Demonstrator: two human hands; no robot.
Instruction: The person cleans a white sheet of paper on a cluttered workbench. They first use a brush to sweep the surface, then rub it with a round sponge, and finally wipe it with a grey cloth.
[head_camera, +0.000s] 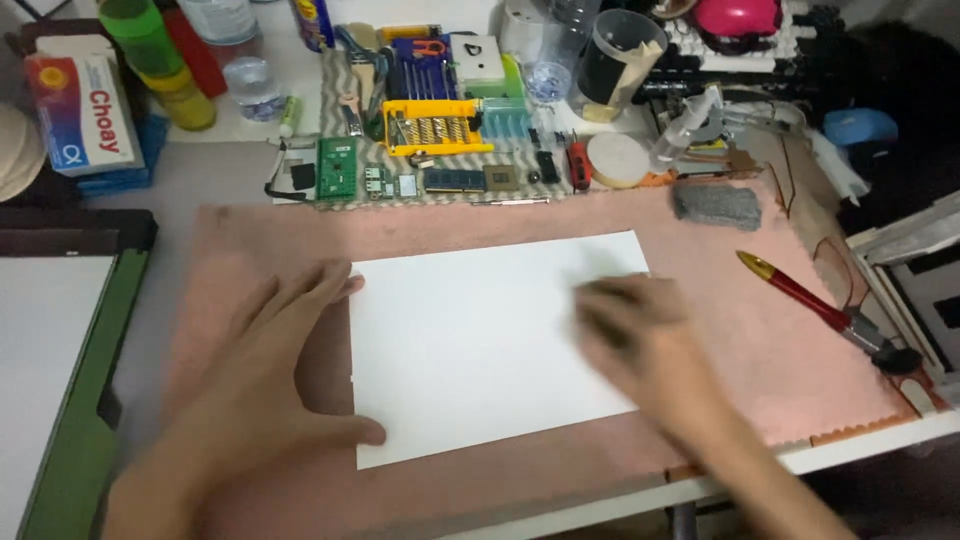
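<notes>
White sheet of paper (480, 345) lying flat at centre frame on the pink mat (760, 340), long axis left to right. Left hand (270, 370) flat at its left edge, fingers spread. Right hand (640, 335) on the right edge, blurred; finger state impossible to tell. Open mat on every side; red pen (800, 295) well apart at right, surface edge along the bottom.

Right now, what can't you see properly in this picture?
Head view only:
- Right hand: smeared by motion blur, so its fingers can't be told apart on the white paper.
- Left hand: its palm covers the paper's left edge.
- Green circuit board: parts too small to make out.
- Green-edged board: cut off by the left edge.
</notes>
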